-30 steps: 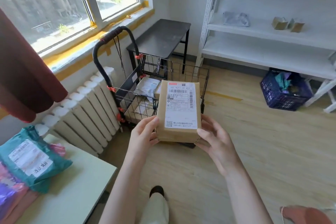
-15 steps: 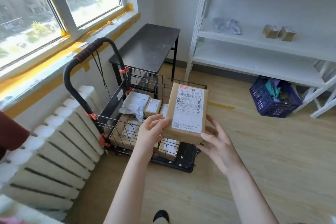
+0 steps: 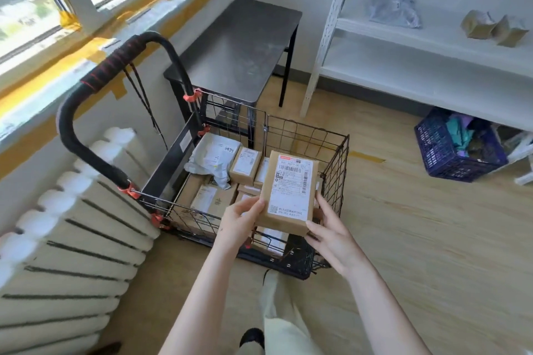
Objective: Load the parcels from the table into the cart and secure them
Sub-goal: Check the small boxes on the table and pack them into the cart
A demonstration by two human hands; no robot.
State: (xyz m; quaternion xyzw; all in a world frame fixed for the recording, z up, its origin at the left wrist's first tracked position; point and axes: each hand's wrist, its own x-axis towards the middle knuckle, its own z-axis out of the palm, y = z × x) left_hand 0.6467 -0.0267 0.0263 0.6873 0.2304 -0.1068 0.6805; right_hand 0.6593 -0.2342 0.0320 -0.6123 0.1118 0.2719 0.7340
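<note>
Sunlit wooden floor (image 3: 403,239) filled most of the view, with a window at 10 o'clock, a white radiator (image 3: 72,239) at 8 o'clock and white shelving (image 3: 418,66) at 2 o'clock. A small dark table (image 3: 239,49) stood at 12 o'clock, its top bare. Just in front of it, near the centre, sat the wire cart (image 3: 334,170) with its black padded handle (image 3: 95,89) arching toward 10 o'clock.

Both hands grasped one brown parcel (image 3: 288,193), label up, held just above the cart's near-right part. The left hand (image 3: 239,219) gripped its lower left edge, thumb on top; the right hand (image 3: 331,233) cupped its lower right corner.

Loading looked well under way. Several brown boxes (image 3: 245,166) and a grey mailer bag (image 3: 213,155) already lay in the cart, covering most of its bottom. The held parcel was not yet set down. Whether more parcels waited could not be told, since no loaded table showed. Securing appeared not begun: thin black cords (image 3: 144,101) hung loose from the handle, and nothing was strapped over the load. A blue crate (image 3: 450,150) at 3 o'clock sat under the shelving, well apart from the cart.
</note>
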